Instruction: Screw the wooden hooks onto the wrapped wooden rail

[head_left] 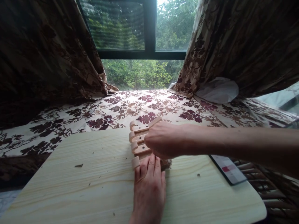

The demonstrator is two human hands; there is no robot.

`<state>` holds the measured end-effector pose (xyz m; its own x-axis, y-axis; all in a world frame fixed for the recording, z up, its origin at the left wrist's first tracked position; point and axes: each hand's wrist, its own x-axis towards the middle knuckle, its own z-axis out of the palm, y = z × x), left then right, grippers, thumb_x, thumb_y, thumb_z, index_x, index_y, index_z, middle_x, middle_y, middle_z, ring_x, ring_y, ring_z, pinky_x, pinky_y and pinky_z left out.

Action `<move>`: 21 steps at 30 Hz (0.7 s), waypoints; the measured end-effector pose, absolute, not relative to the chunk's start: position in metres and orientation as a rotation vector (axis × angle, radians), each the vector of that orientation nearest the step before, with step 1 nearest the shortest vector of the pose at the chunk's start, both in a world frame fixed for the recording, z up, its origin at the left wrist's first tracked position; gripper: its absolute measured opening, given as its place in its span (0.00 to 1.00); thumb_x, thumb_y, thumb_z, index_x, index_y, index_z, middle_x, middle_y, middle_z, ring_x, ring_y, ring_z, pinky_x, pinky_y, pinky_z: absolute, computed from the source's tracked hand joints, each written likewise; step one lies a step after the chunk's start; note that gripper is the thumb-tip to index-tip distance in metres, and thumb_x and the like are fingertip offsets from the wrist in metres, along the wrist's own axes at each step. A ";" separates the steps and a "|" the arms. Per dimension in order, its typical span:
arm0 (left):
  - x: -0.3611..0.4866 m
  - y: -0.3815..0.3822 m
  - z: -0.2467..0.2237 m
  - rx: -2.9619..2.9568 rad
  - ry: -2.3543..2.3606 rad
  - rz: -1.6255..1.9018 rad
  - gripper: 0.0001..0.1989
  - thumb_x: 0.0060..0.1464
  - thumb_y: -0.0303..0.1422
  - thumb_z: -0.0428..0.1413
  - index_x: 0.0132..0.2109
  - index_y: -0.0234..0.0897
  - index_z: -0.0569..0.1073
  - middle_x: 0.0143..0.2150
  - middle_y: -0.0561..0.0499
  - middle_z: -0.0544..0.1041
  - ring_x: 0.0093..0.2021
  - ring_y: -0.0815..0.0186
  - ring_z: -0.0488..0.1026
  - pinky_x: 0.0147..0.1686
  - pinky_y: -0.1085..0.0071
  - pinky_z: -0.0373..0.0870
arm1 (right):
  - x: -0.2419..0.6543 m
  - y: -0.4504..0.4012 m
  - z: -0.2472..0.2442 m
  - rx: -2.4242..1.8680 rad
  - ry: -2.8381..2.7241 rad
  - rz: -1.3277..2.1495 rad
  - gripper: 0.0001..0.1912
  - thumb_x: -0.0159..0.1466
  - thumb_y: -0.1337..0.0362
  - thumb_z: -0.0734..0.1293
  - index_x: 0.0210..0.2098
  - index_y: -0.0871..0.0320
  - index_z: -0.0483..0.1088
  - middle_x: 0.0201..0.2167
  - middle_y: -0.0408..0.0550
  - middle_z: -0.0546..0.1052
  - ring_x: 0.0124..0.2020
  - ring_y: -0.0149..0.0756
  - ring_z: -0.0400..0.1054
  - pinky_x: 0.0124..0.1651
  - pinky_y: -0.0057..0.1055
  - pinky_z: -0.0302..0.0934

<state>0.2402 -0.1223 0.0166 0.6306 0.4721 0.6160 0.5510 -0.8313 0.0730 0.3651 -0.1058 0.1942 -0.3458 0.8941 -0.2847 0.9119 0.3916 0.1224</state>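
A piece with several pale peach strips (142, 147), each curled over at its left end and marked with a dark dot, lies at the far middle of the table. I cannot tell its kind. From the near side, my left hand (149, 183) holds it, fingers over its nearest strip. Reaching in from the right, my right hand (161, 140) is closed in a fist over its far part, hiding what the fingers grip. Past the knuckles, one strip (155, 121) slants up to the right. Something brown and rough (167, 163) shows under the right hand.
The pale wooden table (81, 193) has dark crumbs and a brown sliver (78, 165) on it. A flat phone-like slab (229, 169) lies at its right edge. Beyond are a flowered cloth (149, 105), a white plastic bag (219, 90), curtains (193, 62) and a window (149, 31).
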 end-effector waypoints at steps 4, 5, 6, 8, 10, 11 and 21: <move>0.241 -0.122 0.020 -2.693 -0.854 -1.002 0.17 0.58 0.29 0.46 0.51 0.30 0.71 0.50 0.44 0.74 0.50 0.57 0.67 0.49 0.61 0.60 | 0.364 -0.107 0.199 1.550 2.292 -0.102 0.03 0.55 0.72 0.64 0.26 0.61 0.68 0.18 0.42 0.63 0.19 0.28 0.52 0.21 0.29 0.47; 0.240 -0.122 0.021 -2.688 -0.856 -1.004 0.17 0.58 0.29 0.45 0.51 0.31 0.71 0.50 0.44 0.75 0.50 0.57 0.67 0.49 0.61 0.60 | 0.364 -0.107 0.201 1.515 2.303 -0.086 0.04 0.55 0.73 0.64 0.25 0.61 0.68 0.18 0.42 0.64 0.20 0.29 0.53 0.22 0.30 0.47; 0.240 -0.122 0.023 -2.688 -0.855 -0.997 0.17 0.58 0.29 0.45 0.52 0.31 0.71 0.49 0.44 0.75 0.50 0.57 0.67 0.49 0.62 0.60 | 0.365 -0.108 0.201 1.481 2.317 -0.052 0.05 0.56 0.74 0.64 0.25 0.61 0.68 0.19 0.42 0.64 0.21 0.30 0.54 0.23 0.30 0.47; 0.240 -0.122 0.025 -2.700 -0.845 -0.974 0.18 0.58 0.30 0.45 0.52 0.31 0.70 0.47 0.45 0.76 0.49 0.58 0.67 0.49 0.62 0.61 | 0.366 -0.108 0.201 1.427 2.352 0.015 0.07 0.56 0.75 0.63 0.23 0.61 0.67 0.19 0.44 0.64 0.22 0.31 0.54 0.23 0.30 0.47; 0.239 -0.123 0.025 -2.712 -0.843 -0.966 0.18 0.58 0.30 0.45 0.52 0.31 0.71 0.46 0.45 0.76 0.49 0.58 0.67 0.49 0.62 0.61 | 0.368 -0.106 0.200 1.410 2.379 0.028 0.09 0.57 0.76 0.63 0.22 0.61 0.66 0.21 0.45 0.66 0.23 0.30 0.54 0.24 0.30 0.47; 0.239 -0.123 0.024 -2.714 -0.849 -0.971 0.18 0.58 0.30 0.44 0.52 0.31 0.70 0.47 0.45 0.76 0.50 0.58 0.67 0.49 0.62 0.61 | 0.370 -0.106 0.198 1.421 2.383 0.005 0.09 0.57 0.76 0.62 0.22 0.61 0.67 0.21 0.45 0.66 0.23 0.30 0.54 0.24 0.30 0.46; 0.238 -0.122 0.024 -2.737 -0.852 -0.940 0.17 0.57 0.30 0.46 0.51 0.32 0.71 0.49 0.44 0.75 0.50 0.57 0.67 0.48 0.61 0.63 | 0.369 -0.115 0.202 1.530 2.279 -0.095 0.05 0.57 0.73 0.64 0.25 0.62 0.70 0.20 0.45 0.68 0.20 0.27 0.53 0.24 0.29 0.47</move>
